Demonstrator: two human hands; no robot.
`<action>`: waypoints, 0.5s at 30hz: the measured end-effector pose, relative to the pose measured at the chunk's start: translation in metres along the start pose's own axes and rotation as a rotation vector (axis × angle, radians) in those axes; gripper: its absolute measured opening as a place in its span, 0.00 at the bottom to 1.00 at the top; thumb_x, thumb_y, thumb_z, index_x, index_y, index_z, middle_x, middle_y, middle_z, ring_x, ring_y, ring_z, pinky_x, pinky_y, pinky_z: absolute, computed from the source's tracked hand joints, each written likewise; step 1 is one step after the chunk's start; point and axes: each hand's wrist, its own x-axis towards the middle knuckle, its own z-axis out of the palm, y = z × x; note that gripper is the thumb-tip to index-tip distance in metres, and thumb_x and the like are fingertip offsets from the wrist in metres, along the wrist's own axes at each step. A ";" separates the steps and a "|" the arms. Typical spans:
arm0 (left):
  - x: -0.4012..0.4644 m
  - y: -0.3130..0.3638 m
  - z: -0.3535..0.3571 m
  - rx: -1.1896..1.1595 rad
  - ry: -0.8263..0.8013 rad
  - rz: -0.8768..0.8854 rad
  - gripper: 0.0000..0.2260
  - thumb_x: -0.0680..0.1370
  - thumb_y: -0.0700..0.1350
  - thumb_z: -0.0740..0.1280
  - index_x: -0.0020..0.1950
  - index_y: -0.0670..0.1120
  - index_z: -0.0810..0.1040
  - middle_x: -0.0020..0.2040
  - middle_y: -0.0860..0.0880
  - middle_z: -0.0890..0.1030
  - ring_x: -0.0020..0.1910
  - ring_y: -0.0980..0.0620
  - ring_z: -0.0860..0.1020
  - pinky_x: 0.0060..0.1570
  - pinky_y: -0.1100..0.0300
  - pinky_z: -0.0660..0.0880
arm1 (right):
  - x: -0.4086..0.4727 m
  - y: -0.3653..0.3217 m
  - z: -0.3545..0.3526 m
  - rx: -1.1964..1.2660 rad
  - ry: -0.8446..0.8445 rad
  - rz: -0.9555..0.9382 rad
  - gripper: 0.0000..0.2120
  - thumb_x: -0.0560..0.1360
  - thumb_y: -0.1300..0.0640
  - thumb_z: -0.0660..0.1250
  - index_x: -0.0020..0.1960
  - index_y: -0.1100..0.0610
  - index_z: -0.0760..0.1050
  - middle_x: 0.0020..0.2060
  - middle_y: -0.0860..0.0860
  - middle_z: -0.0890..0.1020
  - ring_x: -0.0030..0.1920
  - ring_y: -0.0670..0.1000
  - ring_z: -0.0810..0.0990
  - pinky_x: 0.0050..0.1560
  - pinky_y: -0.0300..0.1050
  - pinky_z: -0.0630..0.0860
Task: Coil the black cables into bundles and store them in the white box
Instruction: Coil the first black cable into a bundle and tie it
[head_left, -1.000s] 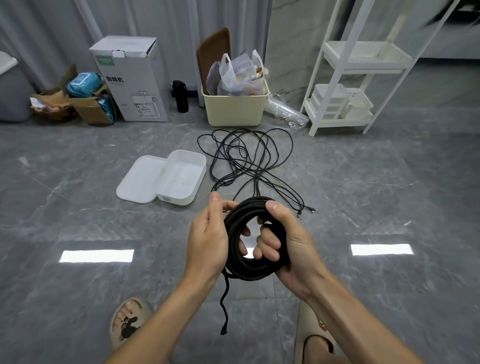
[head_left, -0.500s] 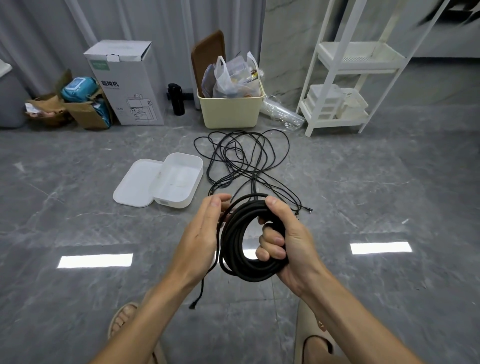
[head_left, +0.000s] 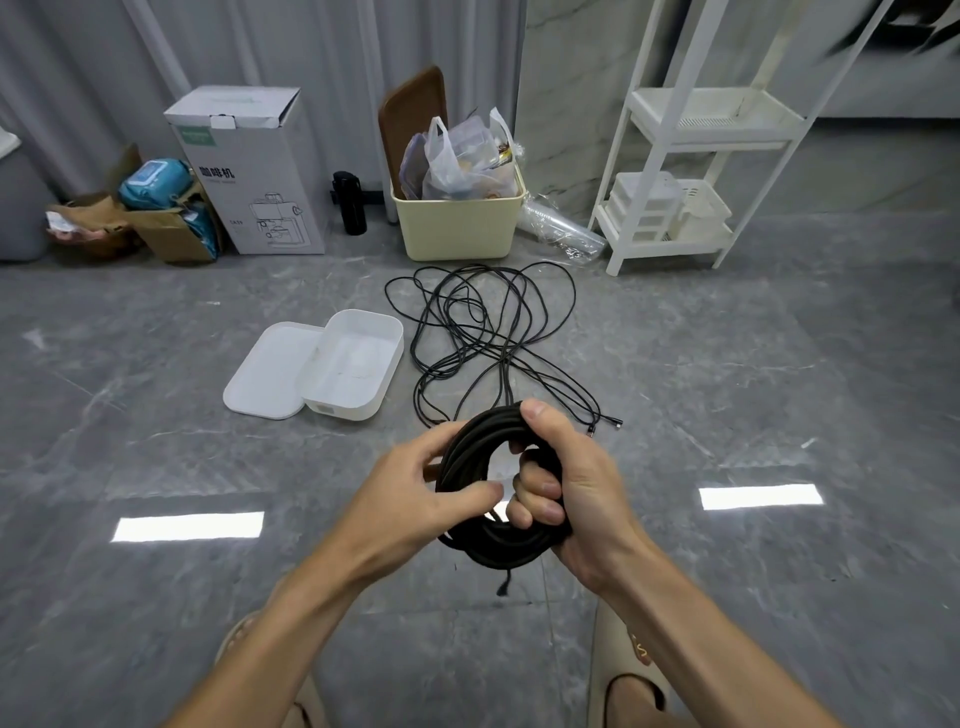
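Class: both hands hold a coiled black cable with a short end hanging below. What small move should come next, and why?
Probably tuck the dangling end around the coil. The right hand grips the coil, the left hand pinches it, and the white box lies open.

Even, fairly bright indoor light fills the room, and the glossy grey floor (head_left: 156, 415) throws back two hard white rectangles of glare (head_left: 188, 526), one out to each side of the hands, with a third patch showing through the coil between them. Shadows are soft and faint, only a slight darkening under the forearms. The middle is sharp, while the wide lens bends the white shelf (head_left: 691, 156) far beyond the hands and smears the top right corner into blur.
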 end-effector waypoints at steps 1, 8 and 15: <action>0.000 0.001 0.001 0.002 0.012 -0.015 0.15 0.70 0.46 0.71 0.55 0.57 0.82 0.44 0.49 0.83 0.44 0.51 0.81 0.47 0.57 0.77 | 0.000 0.001 0.000 -0.014 -0.004 -0.006 0.16 0.70 0.43 0.71 0.30 0.53 0.77 0.21 0.48 0.60 0.19 0.46 0.59 0.23 0.41 0.68; 0.002 0.006 0.002 -0.170 0.105 -0.222 0.26 0.62 0.41 0.71 0.59 0.53 0.70 0.44 0.49 0.87 0.41 0.53 0.84 0.39 0.62 0.78 | 0.005 0.001 -0.003 -0.115 -0.080 0.032 0.17 0.67 0.44 0.76 0.45 0.57 0.81 0.23 0.48 0.61 0.20 0.47 0.61 0.26 0.43 0.70; 0.004 0.005 -0.006 -0.327 -0.020 -0.322 0.33 0.62 0.43 0.76 0.66 0.51 0.70 0.49 0.45 0.86 0.49 0.51 0.84 0.54 0.55 0.73 | 0.006 -0.001 -0.006 -0.220 -0.090 0.037 0.10 0.66 0.47 0.77 0.34 0.53 0.82 0.23 0.50 0.60 0.21 0.48 0.61 0.27 0.44 0.70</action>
